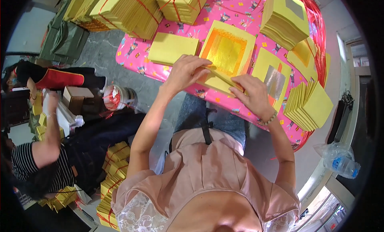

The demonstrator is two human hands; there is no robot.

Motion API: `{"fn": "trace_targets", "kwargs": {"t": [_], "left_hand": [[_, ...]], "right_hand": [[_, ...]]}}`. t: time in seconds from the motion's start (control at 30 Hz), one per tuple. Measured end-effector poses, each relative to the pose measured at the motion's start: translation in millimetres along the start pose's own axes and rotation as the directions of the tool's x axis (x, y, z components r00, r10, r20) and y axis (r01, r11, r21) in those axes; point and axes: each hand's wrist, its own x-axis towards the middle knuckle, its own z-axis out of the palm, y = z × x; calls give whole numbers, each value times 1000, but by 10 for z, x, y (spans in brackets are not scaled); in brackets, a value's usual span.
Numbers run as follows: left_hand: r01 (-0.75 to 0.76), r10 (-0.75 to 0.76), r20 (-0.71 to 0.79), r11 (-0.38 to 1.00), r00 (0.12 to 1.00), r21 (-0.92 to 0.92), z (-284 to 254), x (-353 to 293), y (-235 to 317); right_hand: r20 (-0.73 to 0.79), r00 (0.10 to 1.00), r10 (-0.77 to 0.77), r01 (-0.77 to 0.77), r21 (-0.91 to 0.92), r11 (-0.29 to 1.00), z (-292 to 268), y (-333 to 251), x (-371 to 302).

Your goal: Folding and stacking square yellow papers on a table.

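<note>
A stack of yellow paper sheets with a gold foil square lies on the pink patterned table in front of me. My left hand pinches the near left edge of the top sheet. My right hand, with a bead bracelet on the wrist, holds the same folded edge at the near right. A plain yellow stack sits just left of it. A sheet with a silver foil square lies to the right.
Tied bundles of yellow paper fill the table's far side, with tall stacks and a fanned pile at the right. Another person in a striped shirt works at the left among more bundles. A plastic bottle in a bag lies at the right.
</note>
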Motion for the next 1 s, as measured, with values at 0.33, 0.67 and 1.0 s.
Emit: {"fn": "trace_targets", "kwargs": {"t": [0.33,0.67,1.0], "left_hand": [[-44,103,-366,985,925,167,111,253,250],[-58,71,-27,939,997,340,480,605,262],[-23,2,66,946,998,325,596,695,122]], "right_hand": [[87,924,371,-381,252,890,-295,442,575],[-2,925,380,-379,83,922,-32,1296,1070],[51,942,333,-332,-16,943,54,1333,1328]]}}
